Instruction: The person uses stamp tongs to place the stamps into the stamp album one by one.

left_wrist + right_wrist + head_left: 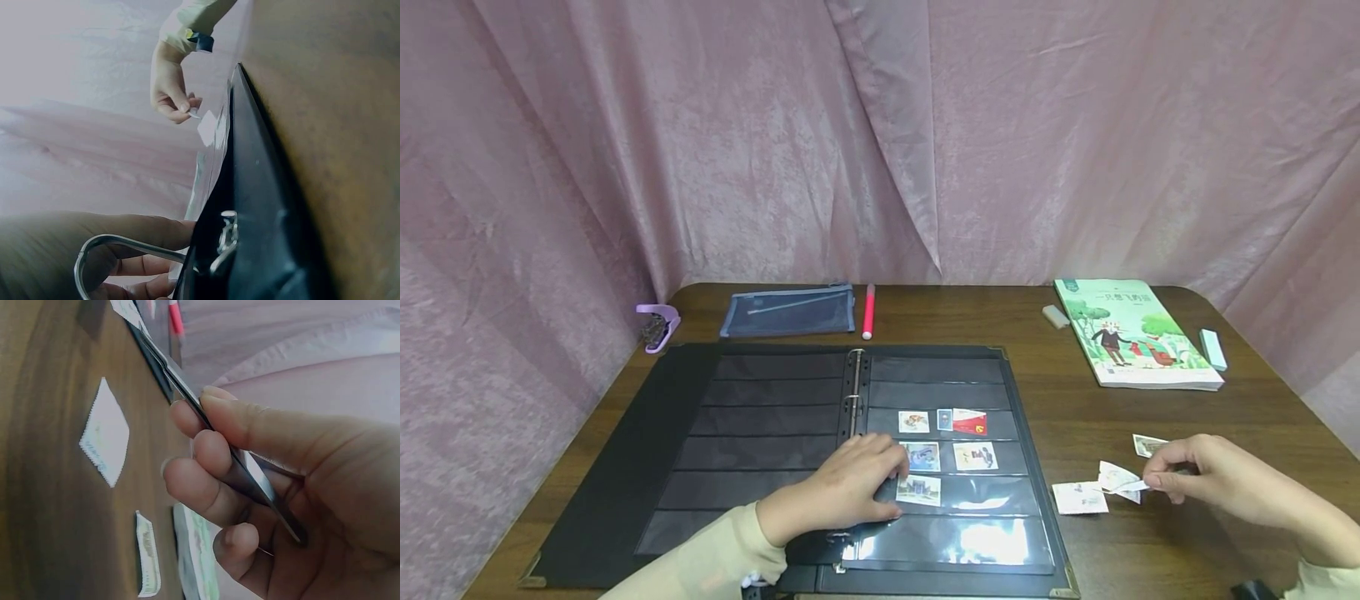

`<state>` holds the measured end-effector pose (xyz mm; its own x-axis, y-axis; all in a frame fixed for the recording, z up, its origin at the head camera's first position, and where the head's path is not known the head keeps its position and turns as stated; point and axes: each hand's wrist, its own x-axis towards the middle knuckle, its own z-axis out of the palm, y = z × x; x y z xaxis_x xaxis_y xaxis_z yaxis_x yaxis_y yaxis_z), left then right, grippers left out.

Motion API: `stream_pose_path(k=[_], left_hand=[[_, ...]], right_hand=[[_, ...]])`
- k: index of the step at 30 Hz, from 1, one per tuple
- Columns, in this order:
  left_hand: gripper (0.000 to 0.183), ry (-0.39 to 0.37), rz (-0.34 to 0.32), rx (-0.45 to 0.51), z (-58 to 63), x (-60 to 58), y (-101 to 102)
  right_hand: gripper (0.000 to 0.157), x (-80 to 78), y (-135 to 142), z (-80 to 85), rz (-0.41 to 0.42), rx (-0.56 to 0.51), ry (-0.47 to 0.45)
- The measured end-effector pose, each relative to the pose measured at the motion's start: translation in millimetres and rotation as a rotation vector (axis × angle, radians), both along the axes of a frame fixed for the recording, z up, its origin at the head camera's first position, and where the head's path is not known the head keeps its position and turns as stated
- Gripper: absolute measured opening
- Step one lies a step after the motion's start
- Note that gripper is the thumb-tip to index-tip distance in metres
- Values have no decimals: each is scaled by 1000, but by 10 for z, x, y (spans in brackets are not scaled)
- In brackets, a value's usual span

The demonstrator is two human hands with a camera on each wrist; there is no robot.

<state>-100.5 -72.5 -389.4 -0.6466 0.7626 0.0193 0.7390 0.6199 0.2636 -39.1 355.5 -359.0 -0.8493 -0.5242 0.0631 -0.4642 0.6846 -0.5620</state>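
Observation:
My right hand (1213, 479) holds a pair of metal tweezers (256, 475) between thumb and fingers. At the tweezers' tips is a pale stamp (1081, 497), close beside the album's right edge. Beneath the tweezers another stamp (106, 434) lies on the table, and a further stamp (1150, 446) is near my fingers. My left hand (853, 479) rests over the open black stamp album (617, 467), fingers relaxed at the inner edge of the right page. That page holds several stamps in its clear strips, one of them red and white (970, 422). Metal rings (94, 244) run along the spine.
Behind the album lie a blue mesh pencil case (790, 312) and a pink marker (868, 312). A purple clip-like object (662, 325) is at the left table edge. At back right are a green-covered book (1131, 333), an eraser (1056, 317) and a small white-and-teal block (1213, 350).

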Motion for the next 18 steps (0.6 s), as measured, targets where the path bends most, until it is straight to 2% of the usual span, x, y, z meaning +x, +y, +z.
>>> stream_pose_path(k=[12, 18], left_hand=[[34, -9, 4, 6, 4, 3, 3], [34, -5, 2, 14, 8, 4, 0]], right_hand=[[15, -120, -37, 195, -18, 32, 47], [15, -197, -129, 267, -55, 50, 60]])
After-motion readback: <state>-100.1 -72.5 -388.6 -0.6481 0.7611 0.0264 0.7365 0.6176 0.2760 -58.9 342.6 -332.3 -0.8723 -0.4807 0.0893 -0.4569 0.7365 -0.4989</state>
